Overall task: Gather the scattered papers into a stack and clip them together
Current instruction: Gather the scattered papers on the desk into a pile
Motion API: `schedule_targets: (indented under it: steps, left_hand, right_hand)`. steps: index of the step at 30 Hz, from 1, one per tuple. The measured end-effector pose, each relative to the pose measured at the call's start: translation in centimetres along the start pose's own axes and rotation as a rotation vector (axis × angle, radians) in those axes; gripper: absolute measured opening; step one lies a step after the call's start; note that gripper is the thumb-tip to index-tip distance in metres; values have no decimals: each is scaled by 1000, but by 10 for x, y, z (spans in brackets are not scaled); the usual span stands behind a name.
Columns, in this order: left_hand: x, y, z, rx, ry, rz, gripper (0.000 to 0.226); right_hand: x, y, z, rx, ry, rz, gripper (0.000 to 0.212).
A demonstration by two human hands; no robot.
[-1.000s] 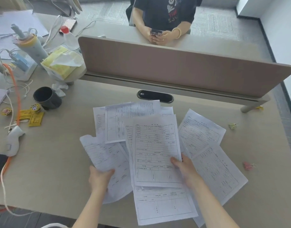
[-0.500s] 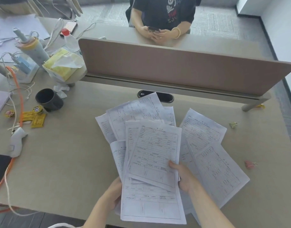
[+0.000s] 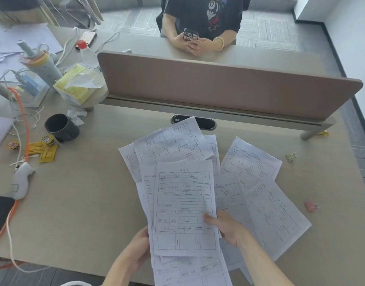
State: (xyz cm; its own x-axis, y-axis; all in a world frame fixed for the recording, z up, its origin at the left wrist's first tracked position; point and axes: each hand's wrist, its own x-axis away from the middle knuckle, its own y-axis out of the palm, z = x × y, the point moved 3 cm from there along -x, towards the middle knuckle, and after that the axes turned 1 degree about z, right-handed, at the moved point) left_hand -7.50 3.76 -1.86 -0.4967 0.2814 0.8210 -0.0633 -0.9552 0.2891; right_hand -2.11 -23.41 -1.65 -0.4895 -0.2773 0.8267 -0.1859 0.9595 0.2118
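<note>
A loose pile of printed forms [image 3: 183, 205] lies at the desk's near edge, lifted slightly between both hands. My left hand [image 3: 136, 250] grips its left edge from below. My right hand [image 3: 225, 226] holds the right edge, thumb on the top sheet. Other sheets fan out on the desk: one tilted behind the pile [image 3: 173, 141], one at the right [image 3: 251, 162] and one at the near right [image 3: 276, 217]. A pink binder clip [image 3: 311, 206] and a yellow-green binder clip [image 3: 291, 156] lie on the desk to the right, apart from the papers.
A black cup [image 3: 60, 127], yellow packets [image 3: 46, 150], a white handheld device [image 3: 21, 180], an orange cable [image 3: 22, 124] and a dark phone [image 3: 1, 213] crowd the left. A brown divider panel [image 3: 229, 85] runs across the desk's far side; a person sits behind it with a phone.
Both hands have drawn the left sheets inward under the top form, squaring it upright. The sheet behind has tilted further. The right-hand sheets have not moved.
</note>
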Motion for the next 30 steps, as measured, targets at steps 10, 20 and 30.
schedule_targets:
  steps: [10, 20, 30]
  left_hand:
    - [-5, 5, 14, 177, -19, 198, 40]
    - [-17, 14, 25, 80, 68, 222, 32]
    - [10, 42, 106, -95, 444, 265, 29]
  right_hand:
    - [-1, -10, 5, -72, -25, 179, 36]
    - [7, -8, -13, 54, -201, 249, 52]
    - [65, 5, -83, 78, -467, 401, 46]
